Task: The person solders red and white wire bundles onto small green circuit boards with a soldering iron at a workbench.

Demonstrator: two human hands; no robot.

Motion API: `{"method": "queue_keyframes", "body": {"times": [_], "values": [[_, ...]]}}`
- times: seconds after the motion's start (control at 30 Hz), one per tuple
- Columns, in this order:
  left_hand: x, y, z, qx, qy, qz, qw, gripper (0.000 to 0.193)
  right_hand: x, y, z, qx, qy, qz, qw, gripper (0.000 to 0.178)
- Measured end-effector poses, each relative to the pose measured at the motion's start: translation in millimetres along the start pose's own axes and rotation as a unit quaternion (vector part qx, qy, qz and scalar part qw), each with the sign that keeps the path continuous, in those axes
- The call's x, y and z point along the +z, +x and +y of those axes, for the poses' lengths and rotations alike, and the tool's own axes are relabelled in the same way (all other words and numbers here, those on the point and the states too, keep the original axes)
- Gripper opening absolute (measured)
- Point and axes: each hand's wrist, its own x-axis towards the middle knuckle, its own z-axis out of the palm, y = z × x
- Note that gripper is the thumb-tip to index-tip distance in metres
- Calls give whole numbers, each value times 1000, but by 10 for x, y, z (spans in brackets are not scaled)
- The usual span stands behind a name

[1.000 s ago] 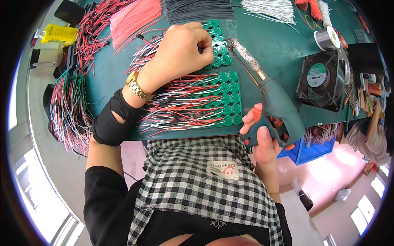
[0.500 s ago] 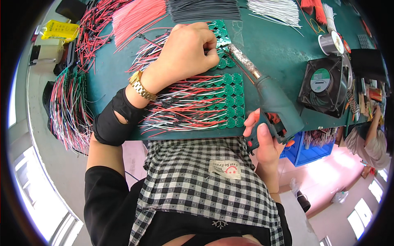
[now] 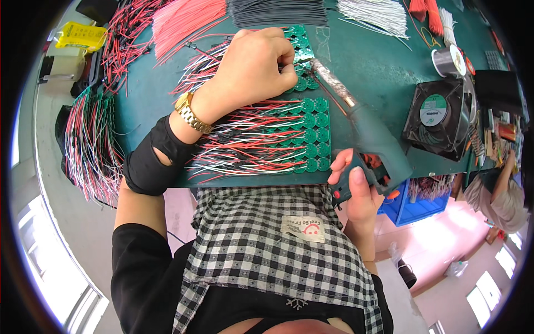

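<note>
My right hand is wrapped round the handle of a dark green soldering gun. Its long, scorched tip slants up and left to the upper panel of round green circuit boards. Right beside that tip is my left hand, closed with curled fingers above the panel's wires; whatever it pinches is hidden. A second panel of round green boards lies nearer to me, its red, white and black wires fanning out to the left.
Bundles of pink wires, black wires and white wires lie at the back. A solder spool and a black fan stand at right. Wired boards hang over the left edge. A blue crate sits below; another person is far right.
The view has shifted very slightly. Both hands and the soldering gun hold almost the same places, with the tip still at the upper panel.
</note>
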Motion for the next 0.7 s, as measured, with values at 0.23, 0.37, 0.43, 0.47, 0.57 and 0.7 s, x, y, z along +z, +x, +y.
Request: {"method": "queue_keyframes", "body": {"times": [0.23,0.37,0.43,0.47,0.57,0.7], "values": [[-14,5,36,-9,0,-11,1000,7,-70,-7,31,-51,4,19,999,39],[-12,-6,37,-8,3,-7,1000,7,-81,-11,38,-44,25,16,999,39],[-7,-5,35,-6,4,-7,1000,7,-74,1,36,-47,27,10,999,38],[-10,-4,33,-5,4,-6,1000,7,-56,7,36,-39,41,6,998,37],[-6,-9,33,-2,8,-8,1000,7,-46,11,12,-16,65,-6,998,34],[-10,-17,36,0,-1,-2,1000,7,-48,15,-13,15,72,-19,997,32]]}}
